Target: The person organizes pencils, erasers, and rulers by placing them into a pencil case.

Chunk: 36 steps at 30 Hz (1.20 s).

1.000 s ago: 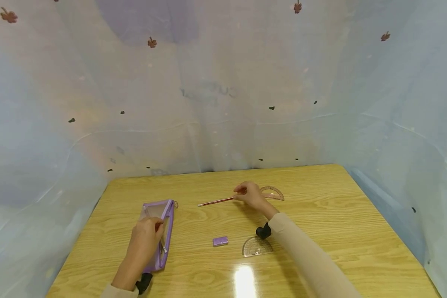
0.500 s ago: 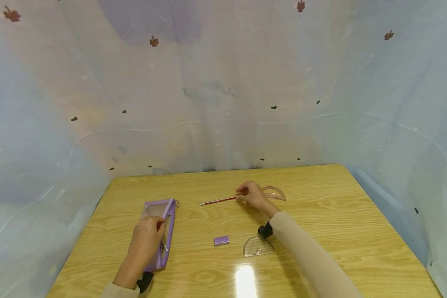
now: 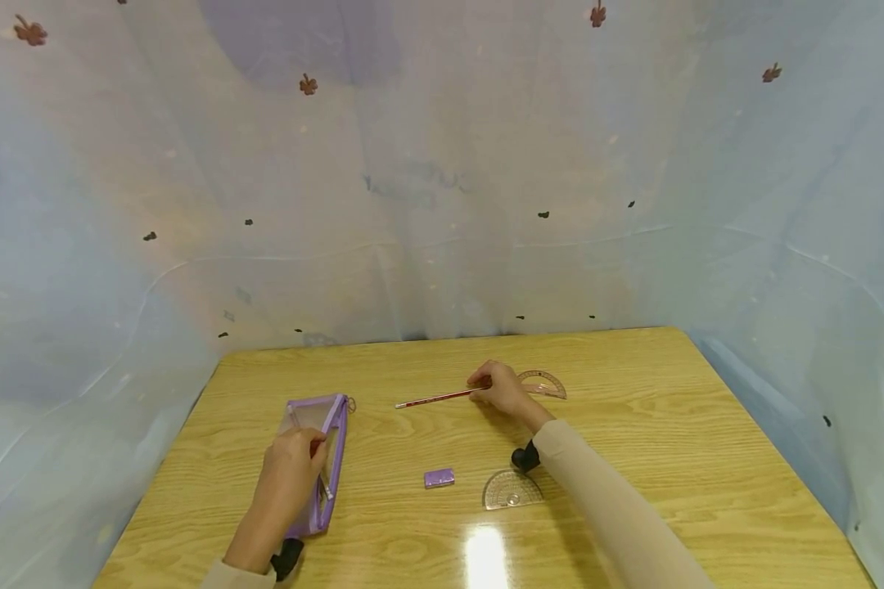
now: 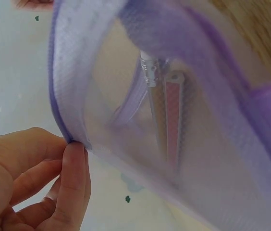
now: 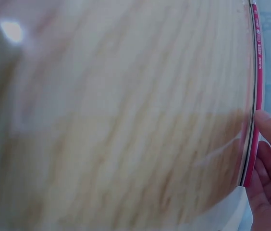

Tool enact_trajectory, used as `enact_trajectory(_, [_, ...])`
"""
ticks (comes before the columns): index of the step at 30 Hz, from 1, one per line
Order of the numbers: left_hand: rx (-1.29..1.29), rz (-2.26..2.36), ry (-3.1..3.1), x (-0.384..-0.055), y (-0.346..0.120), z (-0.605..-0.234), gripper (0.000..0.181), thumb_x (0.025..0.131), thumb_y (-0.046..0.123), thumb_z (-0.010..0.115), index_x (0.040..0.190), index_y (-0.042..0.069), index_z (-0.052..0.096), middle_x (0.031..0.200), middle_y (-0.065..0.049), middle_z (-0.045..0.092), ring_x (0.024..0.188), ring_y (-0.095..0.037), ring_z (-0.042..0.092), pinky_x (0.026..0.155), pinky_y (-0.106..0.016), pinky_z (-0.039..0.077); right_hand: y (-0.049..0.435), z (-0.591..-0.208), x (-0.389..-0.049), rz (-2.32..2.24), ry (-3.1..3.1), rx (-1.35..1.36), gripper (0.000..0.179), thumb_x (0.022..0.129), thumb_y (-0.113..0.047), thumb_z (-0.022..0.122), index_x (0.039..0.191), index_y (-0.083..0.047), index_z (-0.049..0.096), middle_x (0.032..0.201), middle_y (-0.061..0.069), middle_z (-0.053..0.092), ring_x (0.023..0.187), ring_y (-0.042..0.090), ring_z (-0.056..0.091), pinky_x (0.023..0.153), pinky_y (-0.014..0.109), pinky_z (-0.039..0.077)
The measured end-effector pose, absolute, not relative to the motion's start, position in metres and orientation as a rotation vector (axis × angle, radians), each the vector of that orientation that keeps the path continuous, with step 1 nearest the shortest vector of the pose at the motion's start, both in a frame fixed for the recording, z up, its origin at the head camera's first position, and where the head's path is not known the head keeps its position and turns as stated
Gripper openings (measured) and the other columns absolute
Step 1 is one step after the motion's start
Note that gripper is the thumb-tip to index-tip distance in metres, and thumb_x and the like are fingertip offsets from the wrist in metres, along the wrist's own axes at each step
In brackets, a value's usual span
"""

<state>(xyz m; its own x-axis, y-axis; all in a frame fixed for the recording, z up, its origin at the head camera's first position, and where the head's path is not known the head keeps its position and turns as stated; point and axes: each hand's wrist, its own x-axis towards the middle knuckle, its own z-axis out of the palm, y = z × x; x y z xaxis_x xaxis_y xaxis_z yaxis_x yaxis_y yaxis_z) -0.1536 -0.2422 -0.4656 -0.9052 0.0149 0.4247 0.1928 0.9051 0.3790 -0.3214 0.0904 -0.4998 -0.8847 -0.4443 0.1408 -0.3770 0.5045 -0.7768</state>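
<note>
Two pinches at once: gripping a red pencil (image 3: 436,399) in the right hand (image 3: 502,388), reaching left of it; holding a purple case (image 4: 231,110) by the edge in the left hand (image 3: 287,462). Probably picking up; likely calling next for a leftward carry to the case.

head view forward, down; wrist views close; head, left share pouch (image 4: 210,134)

The wood-grain table (image 3: 633,442) bears a small purple block (image 3: 439,478), a purple-trimmed mesh pouch (image 3: 335,466) resting left of that block, a clear protractor (image 3: 511,489) flat to the block's right, and a pink-tinted protractor (image 3: 543,389) behind and right of it.
</note>
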Motion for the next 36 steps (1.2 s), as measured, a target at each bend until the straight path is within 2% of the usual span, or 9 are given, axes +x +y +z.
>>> enact_trajectory(8, [-0.154,-0.589,-2.644,-0.152,-0.242,-0.465,0.005,0.081,-0.006,0.076,0.084,-0.008,0.072,0.076,-0.017,0.068,0.065,-0.025,0.065,0.052,-0.034,0.053,0.097,-0.504,-0.325,-1.318,2.647,-0.803,0.013,0.086,0.005,0.073,0.098,0.009,0.072,0.098,0.021,0.063,0.091,0.036,0.061,0.082,0.041,0.053])
enact_trajectory(24, [-0.125,-0.596,-2.673,-0.15,-0.241,-0.461,0.006,0.083,-0.005,0.075,0.087,-0.008,0.073,0.078,-0.017,0.068,0.067,-0.026,0.065,0.055,-0.034,0.054,0.101,-0.506,-0.329,-1.25,2.649,-0.856,0.007,0.09,0.0,0.071,0.095,0.003,0.074,0.097,0.014,0.063,0.09,0.027,0.058,0.08,0.035,0.049])
enact_trajectory(36, [-0.12,-0.597,-2.668,-0.152,-0.242,-0.464,0.007,0.082,-0.005,0.075,0.087,-0.009,0.073,0.079,-0.019,0.068,0.069,-0.028,0.066,0.056,-0.036,0.055,0.102,-0.508,-0.331,-1.249,2.646,-0.881,0.007,0.091,0.001,0.069,0.096,0.003,0.074,0.094,0.012,0.063,0.086,0.023,0.057,0.079,0.036,0.048])
